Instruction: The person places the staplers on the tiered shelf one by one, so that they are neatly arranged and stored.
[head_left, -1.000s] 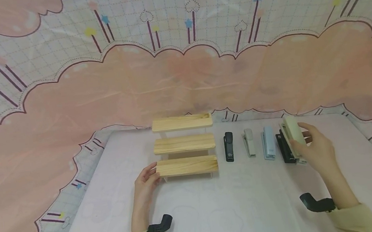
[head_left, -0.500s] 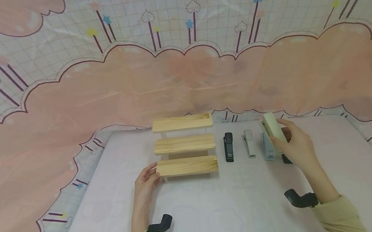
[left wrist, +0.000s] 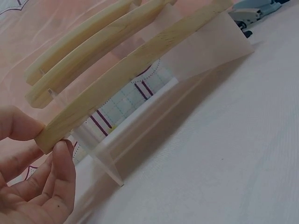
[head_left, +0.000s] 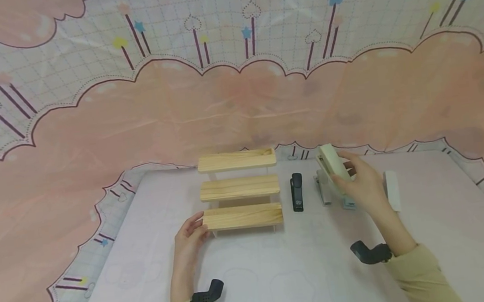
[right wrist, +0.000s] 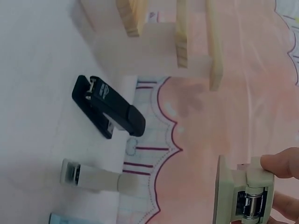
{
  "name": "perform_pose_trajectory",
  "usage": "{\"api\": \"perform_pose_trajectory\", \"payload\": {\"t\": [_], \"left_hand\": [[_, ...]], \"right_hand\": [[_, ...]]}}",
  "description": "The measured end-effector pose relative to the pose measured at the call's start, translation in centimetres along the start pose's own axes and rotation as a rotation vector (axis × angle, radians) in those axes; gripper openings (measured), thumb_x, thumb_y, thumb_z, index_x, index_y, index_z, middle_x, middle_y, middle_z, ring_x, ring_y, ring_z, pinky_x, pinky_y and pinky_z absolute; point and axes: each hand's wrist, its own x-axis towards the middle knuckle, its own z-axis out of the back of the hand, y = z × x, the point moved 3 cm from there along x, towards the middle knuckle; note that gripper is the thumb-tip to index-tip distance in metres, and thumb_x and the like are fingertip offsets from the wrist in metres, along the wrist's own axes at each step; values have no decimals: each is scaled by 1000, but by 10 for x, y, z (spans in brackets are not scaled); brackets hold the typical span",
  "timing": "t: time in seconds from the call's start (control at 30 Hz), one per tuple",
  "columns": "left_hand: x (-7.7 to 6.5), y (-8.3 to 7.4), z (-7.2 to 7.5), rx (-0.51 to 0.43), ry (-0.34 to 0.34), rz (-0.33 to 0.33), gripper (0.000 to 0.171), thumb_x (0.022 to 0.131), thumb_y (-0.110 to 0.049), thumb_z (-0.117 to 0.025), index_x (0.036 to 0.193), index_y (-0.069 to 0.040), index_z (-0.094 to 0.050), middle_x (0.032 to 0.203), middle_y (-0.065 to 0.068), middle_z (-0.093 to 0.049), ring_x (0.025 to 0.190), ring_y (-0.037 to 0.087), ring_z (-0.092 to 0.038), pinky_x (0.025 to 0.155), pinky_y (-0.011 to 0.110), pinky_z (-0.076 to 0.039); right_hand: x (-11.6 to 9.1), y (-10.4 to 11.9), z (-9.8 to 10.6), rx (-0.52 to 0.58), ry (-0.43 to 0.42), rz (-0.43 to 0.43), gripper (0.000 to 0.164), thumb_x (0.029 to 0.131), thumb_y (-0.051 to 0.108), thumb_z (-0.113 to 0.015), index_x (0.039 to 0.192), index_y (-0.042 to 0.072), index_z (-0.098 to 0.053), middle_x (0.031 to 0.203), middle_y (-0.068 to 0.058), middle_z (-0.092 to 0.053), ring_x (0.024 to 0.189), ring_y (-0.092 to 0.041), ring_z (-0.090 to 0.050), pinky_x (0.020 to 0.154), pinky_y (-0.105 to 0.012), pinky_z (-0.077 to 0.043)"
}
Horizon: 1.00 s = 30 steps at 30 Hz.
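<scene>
My right hand [head_left: 365,183] grips a pale green stapler [head_left: 334,166] and holds it tilted above the table, over the light grey stapler [head_left: 324,192] and the light blue stapler [head_left: 348,203]. The right wrist view catches the end of the held stapler [right wrist: 252,196] and some fingers. At the left, my left hand [head_left: 188,243] pinches the end of the lowest wooden board of a three-tier shelf stand [head_left: 243,216]. Thumb and finger lie on either side of that board [left wrist: 117,77] in the left wrist view.
A black stapler [head_left: 297,193] stands between the shelf stand and the light grey stapler. To the right of my right hand lies a white elongated object [head_left: 392,190], partly hidden by the wrist. Behind the white table [head_left: 259,290] hangs a patterned pink cloth [head_left: 236,101].
My right hand has carried the pale green stapler leftward, from the row's right end to over the grey stapler. A white object has come into view behind it. The left hand stays put.
</scene>
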Motion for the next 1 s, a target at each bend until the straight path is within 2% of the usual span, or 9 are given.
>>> {"api": "perform_pose_trajectory", "payload": {"t": [0.43,0.77,0.9,1.0], "left_hand": [[1,1,0,-19,-1,-5,44,92,1,-54,135,-4,-51,109,0,-61,87,2,-61,75,16,-52],[1,1,2,-26,16,-2,45,92,0,-54,137,-4,-49,115,5,-60,87,1,-61,76,15,-51],[2,2,1,-28,10,-1,44,92,1,-54,135,-4,-50,111,2,-61,87,2,-62,76,16,-52],[3,2,1,-35,10,1,44,91,1,-54,135,-3,-50,108,0,-61,86,2,-62,75,16,-52]], "right_hand": [[13,16,-18,51,73,-21,59,89,22,-64,143,13,-43,126,-23,-60,106,-36,-59,71,-42,-58],[21,36,-28,38,55,76,54,88,18,-64,139,9,-47,120,-25,-63,94,-36,-63,66,-40,-56],[24,45,-31,14,44,102,52,90,19,-62,139,11,-48,120,-24,-63,95,-36,-63,71,-44,-55],[26,50,-33,-7,41,115,51,91,20,-61,139,11,-48,122,-22,-63,103,-36,-62,78,-49,-53]]}}
